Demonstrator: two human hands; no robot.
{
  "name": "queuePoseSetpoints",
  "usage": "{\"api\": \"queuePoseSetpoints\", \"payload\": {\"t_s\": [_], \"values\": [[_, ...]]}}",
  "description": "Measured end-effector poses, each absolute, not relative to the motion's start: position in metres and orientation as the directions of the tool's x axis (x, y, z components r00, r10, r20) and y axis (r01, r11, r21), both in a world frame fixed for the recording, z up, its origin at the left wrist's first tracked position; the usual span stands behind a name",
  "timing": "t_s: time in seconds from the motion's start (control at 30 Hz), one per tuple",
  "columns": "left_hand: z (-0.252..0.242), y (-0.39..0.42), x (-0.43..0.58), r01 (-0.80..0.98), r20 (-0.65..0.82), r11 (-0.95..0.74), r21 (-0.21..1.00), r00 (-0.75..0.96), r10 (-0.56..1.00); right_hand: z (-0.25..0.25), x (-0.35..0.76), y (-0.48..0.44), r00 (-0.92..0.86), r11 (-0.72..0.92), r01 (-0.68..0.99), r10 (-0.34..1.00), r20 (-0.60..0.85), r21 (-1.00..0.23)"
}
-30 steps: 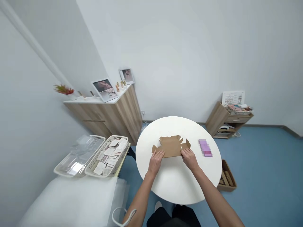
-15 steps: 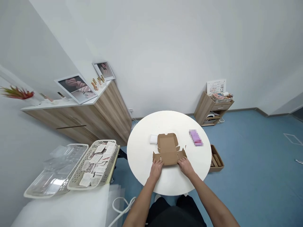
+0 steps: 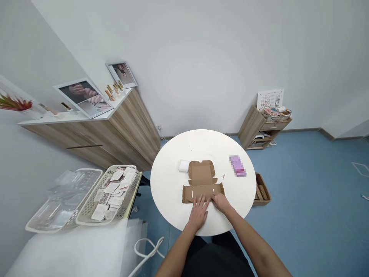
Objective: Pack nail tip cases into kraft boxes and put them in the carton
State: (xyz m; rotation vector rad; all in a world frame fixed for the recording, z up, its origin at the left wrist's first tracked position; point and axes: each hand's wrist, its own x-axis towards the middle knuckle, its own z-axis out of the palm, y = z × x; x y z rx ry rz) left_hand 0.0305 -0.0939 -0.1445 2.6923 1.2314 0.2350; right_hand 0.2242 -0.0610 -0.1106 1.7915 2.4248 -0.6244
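A partly folded brown cardboard box [image 3: 201,176] lies on the round white table [image 3: 173,207], its lid panel pointing away from me. White slots show in its near panel, and the side flaps stick out left and right. My left hand [image 3: 198,214] rests with fingers stretched out and spread over the near edge of the cardboard. At the near right part, my right hand [image 3: 220,201] has its fingers curled onto the cardboard beside a slot. A small white square item [image 3: 184,166] sits just left of the box. To the right lies a blurred-out purple item [image 3: 237,166].
Left of the table stand a white basket of small packets [image 3: 111,194] and one of clear plastic pieces [image 3: 65,202]. An open carton [image 3: 261,190] is on the floor at right. A wooden cabinet [image 3: 127,130] and a small shelf unit [image 3: 261,129] stand by the wall.
The near flap of the box has been folded over. My left hand has moved right and spread its fingers; my right hand has shifted slightly left. The view has also shifted a little.
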Motion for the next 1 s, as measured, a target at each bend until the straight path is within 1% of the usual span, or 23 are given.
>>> {"api": "queuePoseSetpoints", "payload": {"t_s": [0.17, 0.27, 0.33, 0.43, 0.47, 0.53, 0.6, 0.63, 0.67, 0.73, 0.77, 0.83, 1.0], "values": [[-0.144, -0.099, 0.045, 0.758, 0.02, -0.611, 0.229, 0.624, 0.781, -0.104, 0.228, -0.056, -0.34, 0.233, 0.914, 0.886, -0.316, -0.331], [-0.144, -0.098, 0.045, 0.764, 0.012, -0.606, 0.22, 0.619, 0.785, -0.102, 0.231, -0.048, -0.377, 0.274, 0.895, 0.887, -0.267, -0.353], [-0.144, -0.098, 0.046, 0.77, 0.014, -0.599, 0.22, 0.611, 0.791, -0.102, 0.234, -0.037, -0.367, 0.266, 0.886, 0.903, -0.222, -0.38], [-0.144, -0.097, 0.048, 0.781, -0.004, -0.582, 0.225, 0.598, 0.801, -0.101, 0.237, -0.012, -0.252, 0.173, 0.891, 0.957, -0.141, -0.42], [-0.144, -0.096, 0.049, 0.784, -0.015, -0.577, 0.227, 0.596, 0.803, -0.101, 0.238, -0.001, -0.18, 0.116, 0.894, 0.977, -0.111, -0.433], [-0.144, -0.095, 0.05, 0.788, -0.03, -0.569, 0.236, 0.591, 0.806, -0.102, 0.239, 0.02, 0.016, -0.05, 0.883, 0.997, -0.077, -0.467], [-0.145, -0.094, 0.05, 0.789, -0.024, -0.561, 0.249, 0.585, 0.811, -0.104, 0.239, 0.039, 0.212, -0.243, 0.829, 0.97, -0.118, -0.504], [-0.146, -0.093, 0.05, 0.79, -0.017, -0.558, 0.255, 0.581, 0.814, -0.106, 0.239, 0.047, 0.28, -0.33, 0.788, 0.944, -0.175, -0.52], [-0.147, -0.093, 0.05, 0.791, -0.009, -0.554, 0.26, 0.576, 0.817, -0.108, 0.238, 0.054, 0.32, -0.404, 0.745, 0.915, -0.247, -0.531], [-0.152, -0.092, 0.05, 0.795, -0.003, -0.547, 0.261, 0.567, 0.823, -0.112, 0.237, 0.065, 0.333, -0.501, 0.678, 0.861, -0.383, -0.537], [-0.154, -0.092, 0.049, 0.797, -0.003, -0.546, 0.258, 0.565, 0.825, -0.114, 0.236, 0.068, 0.326, -0.53, 0.659, 0.841, -0.433, -0.534], [-0.159, -0.091, 0.049, 0.799, -0.002, -0.548, 0.249, 0.566, 0.825, -0.118, 0.236, 0.074, 0.316, -0.558, 0.648, 0.816, -0.484, -0.519], [-0.168, -0.082, 0.05, 0.796, -0.021, -0.558, 0.236, 0.578, 0.816, -0.123, 0.237, 0.078, 0.299, -0.567, 0.665, 0.798, -0.523, -0.486]]}}
